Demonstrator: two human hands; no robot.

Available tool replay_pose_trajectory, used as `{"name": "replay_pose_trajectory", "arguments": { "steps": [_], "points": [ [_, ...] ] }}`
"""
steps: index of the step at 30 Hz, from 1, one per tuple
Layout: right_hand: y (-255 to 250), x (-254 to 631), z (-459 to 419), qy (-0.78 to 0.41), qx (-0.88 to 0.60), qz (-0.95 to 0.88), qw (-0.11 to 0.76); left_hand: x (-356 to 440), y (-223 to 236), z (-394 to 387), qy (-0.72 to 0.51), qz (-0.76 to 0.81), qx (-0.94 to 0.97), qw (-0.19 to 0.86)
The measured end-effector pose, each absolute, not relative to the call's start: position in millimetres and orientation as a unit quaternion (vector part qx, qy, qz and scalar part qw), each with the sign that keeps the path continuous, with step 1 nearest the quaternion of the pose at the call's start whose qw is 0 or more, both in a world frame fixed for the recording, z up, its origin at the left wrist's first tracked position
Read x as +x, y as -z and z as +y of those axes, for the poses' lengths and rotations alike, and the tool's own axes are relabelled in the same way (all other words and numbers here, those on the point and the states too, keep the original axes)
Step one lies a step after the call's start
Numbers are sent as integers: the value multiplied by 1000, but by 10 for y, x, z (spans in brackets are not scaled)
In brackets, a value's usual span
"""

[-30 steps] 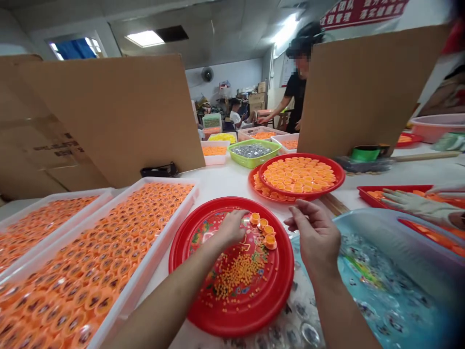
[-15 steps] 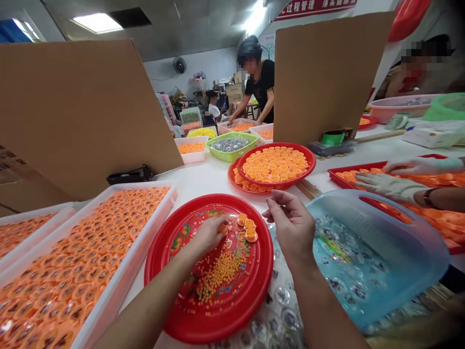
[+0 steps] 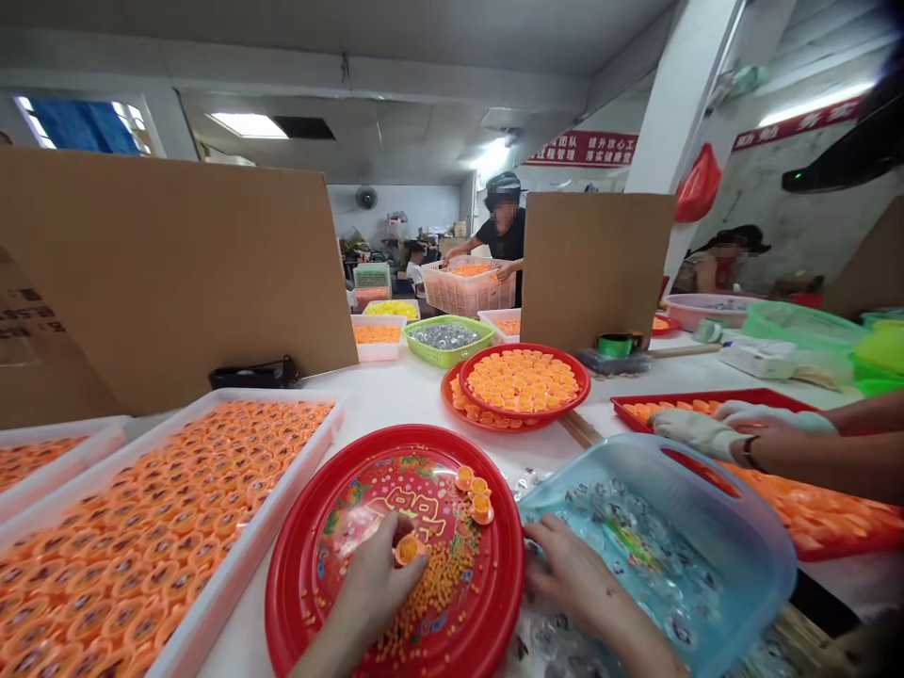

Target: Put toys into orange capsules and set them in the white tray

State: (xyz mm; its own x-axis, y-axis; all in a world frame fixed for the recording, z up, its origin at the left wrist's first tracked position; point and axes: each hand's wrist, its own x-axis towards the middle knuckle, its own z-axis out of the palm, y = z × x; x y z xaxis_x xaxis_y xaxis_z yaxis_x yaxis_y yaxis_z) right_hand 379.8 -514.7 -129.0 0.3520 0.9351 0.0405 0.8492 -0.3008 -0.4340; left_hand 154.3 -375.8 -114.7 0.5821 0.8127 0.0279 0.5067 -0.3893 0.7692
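Note:
My left hand (image 3: 374, 579) rests on a round red plate (image 3: 317, 537) and pinches a small orange cap (image 3: 408, 548) over a heap of tiny orange beads (image 3: 430, 593). Three more orange caps (image 3: 475, 496) sit near the plate's right rim. My right hand (image 3: 575, 584) lies at the left edge of a blue plastic basin (image 3: 734, 527) holding clear round pieces; its fingers curl downward among clear pieces beside the plate, and what they hold is hidden.
White trays of filled orange caps (image 3: 176, 508) lie on the left. Two stacked red plates of caps (image 3: 523, 379) sit ahead, with a green basket (image 3: 446, 339) behind. Another person's gloved hands (image 3: 706, 428) work over a red tray (image 3: 833, 513) at right. Cardboard screens (image 3: 176, 273) stand behind.
The view has tilted up. My left hand drew back toward me with an orange cap, and my right hand dropped from above the plate to the basin's left edge.

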Motion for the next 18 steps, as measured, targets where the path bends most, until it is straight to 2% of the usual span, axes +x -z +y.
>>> {"name": "replay_pose_trajectory", "arguments": {
  "steps": [5, 11, 14, 18],
  "points": [
    [1401, 3764, -5064, -96, -806, -553, 186, 1484, 1224, -3734, -238, 418, 700, 527],
    [1437, 3785, -5113, -97, -811, -554, 163, 1391, 1401, -3641, -287, 395, 459, 743],
    [1447, 3791, -5149, -78, -819, -550, 145, 1363, 1340, -3612, -292, 377, 388, 789],
    [1461, 3831, -5147, -82, -809, -571, 110, 1339, 1244, -3618, -292, 365, 380, 798]
  ]
}}
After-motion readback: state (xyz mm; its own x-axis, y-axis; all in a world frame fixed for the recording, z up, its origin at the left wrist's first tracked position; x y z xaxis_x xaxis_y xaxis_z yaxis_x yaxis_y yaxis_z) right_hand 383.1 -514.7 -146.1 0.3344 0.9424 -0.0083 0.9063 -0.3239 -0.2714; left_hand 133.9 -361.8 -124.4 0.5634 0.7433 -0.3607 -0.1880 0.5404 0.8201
